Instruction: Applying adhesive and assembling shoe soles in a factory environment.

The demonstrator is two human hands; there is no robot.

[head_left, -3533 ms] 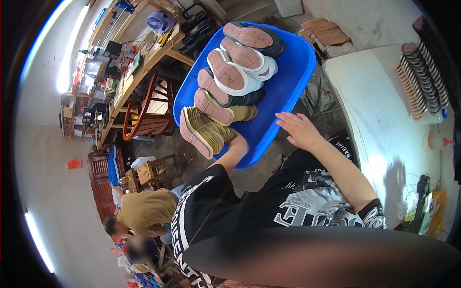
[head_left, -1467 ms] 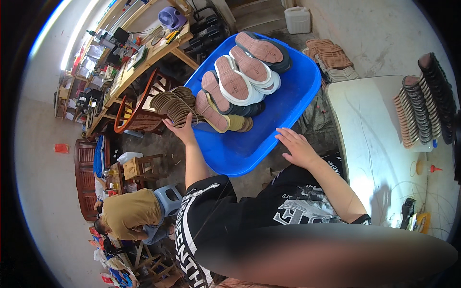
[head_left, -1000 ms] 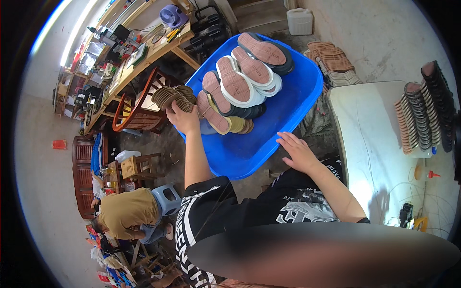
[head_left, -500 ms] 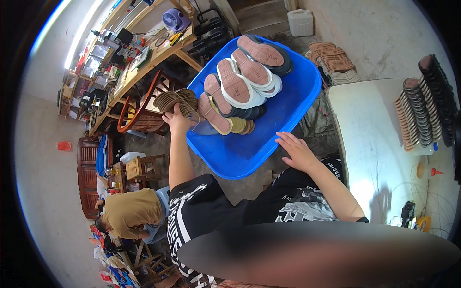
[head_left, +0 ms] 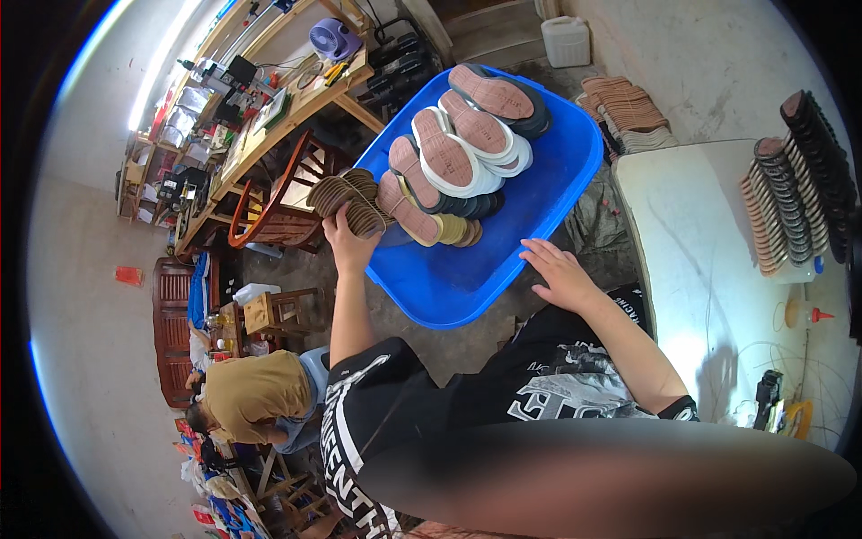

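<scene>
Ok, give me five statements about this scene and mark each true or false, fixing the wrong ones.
1. The left hand holds the brown soles. True.
2. The right hand is clenched in a fist. False: it is open, at the tub's rim.
3. The tub is blue. True.
4. The fan is in the tub. False: it is on the bench.
5. The white-edged soles are in the tub. True.

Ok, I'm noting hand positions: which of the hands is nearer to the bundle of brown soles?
Left. The left hand touches the bundle of brown soles at its near side; the right hand is apart from it, off to the right by the blue tub's rim.
</scene>
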